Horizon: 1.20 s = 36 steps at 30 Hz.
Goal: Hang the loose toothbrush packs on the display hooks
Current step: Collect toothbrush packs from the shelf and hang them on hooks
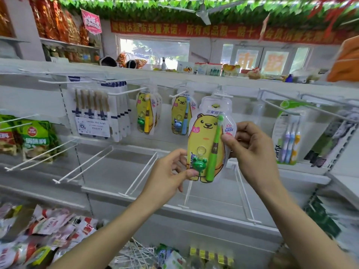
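Yellow bear-print plastic toothbrush pack (208, 144) pinched at lower corner by left hand (171, 171), right edge by right hand (252, 148), its top at white wire hook (223, 95). Hanging step; next, likely thread hole onto hook.

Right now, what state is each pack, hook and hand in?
Green bear pack: held up at a top-row hook, whether threaded cannot be told.
Left hand: pinching its lower left edge.
Right hand: gripping its right edge.
Yellow-brush packs: hanging.
Blue-brush pack: hanging.
Lower hooks: bare.
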Available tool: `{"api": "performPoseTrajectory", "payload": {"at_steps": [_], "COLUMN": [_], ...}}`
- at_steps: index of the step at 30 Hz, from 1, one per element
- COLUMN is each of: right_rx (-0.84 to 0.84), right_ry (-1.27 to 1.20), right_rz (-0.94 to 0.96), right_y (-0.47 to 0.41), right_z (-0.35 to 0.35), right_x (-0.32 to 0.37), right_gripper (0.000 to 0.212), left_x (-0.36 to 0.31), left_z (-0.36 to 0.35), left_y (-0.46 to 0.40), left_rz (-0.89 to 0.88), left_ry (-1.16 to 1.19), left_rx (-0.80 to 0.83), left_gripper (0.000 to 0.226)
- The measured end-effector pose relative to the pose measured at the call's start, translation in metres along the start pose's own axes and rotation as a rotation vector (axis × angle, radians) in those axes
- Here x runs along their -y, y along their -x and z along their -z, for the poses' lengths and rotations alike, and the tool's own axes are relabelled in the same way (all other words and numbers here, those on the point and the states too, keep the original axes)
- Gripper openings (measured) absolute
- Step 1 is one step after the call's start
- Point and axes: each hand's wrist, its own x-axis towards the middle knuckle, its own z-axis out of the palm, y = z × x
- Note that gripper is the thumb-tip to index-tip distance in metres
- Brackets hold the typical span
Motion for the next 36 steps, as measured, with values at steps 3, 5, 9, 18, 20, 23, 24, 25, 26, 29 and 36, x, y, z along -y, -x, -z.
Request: {"api": "performPoseTrajectory", "payload": {"at_steps": [3, 5, 9, 18, 20, 23, 24, 25, 26, 29, 36], "right_rx": [-0.034, -0.056, -0.099, -0.134, -0.136, -0.142, -0.146, -0.153, -0.157, -0.157, -0.136], "right_ry": [0.034, 0.065, 0.086, 0.070, 0.078, 0.082, 0.082, 0.085, 0.089, 0.105, 0.142], "right_rz": [0.021, 0.041, 0.079, 0.041, 0.020, -0.012, -0.024, -0.035, -0.042, -0.078, -0.143], "right_y": [-0.001, 0.000, 0.006, -0.007, -0.014, -0.028, -0.034, -0.040, -0.046, -0.065, -0.105], "right_z": [-0.005, -0.006, -0.005, -0.003, -0.002, -0.002, -0.003, -0.003, -0.004, -0.007, -0.006], "right_x": [-0.002, -0.005, -0.010, -0.020, -0.028, -0.038, -0.042, -0.046, -0.049, -0.062, -0.094], "right_gripper": [0.011, 0.012, 0.011, 0.008, 0.008, 0.008, 0.009, 0.010, 0.012, 0.015, 0.007], "left_x": [0.006, 0.010, 0.017, 0.032, 0.035, 0.037, 0.038, 0.039, 0.041, 0.052, 0.071], "left_z": [0.003, 0.002, 0.000, -0.005, -0.006, -0.008, -0.008, -0.009, -0.010, -0.014, -0.024], "left_y": [-0.011, -0.015, -0.021, -0.038, -0.044, -0.056, -0.061, -0.067, -0.073, -0.092, -0.133], "left_rz": [-0.005, -0.015, -0.039, -0.051, -0.050, -0.055, -0.056, -0.057, -0.056, -0.041, -0.034], "left_ry": [0.013, 0.022, 0.064, 0.128, 0.111, 0.069, 0.058, 0.050, 0.048, 0.053, -0.044], "left_rx": [0.025, 0.046, 0.093, 0.157, 0.160, 0.166, 0.169, 0.168, 0.163, 0.151, 0.131], "left_gripper": [0.025, 0.024, 0.026, 0.031, 0.031, 0.032, 0.034, 0.037, 0.039, 0.039, 0.023]}}
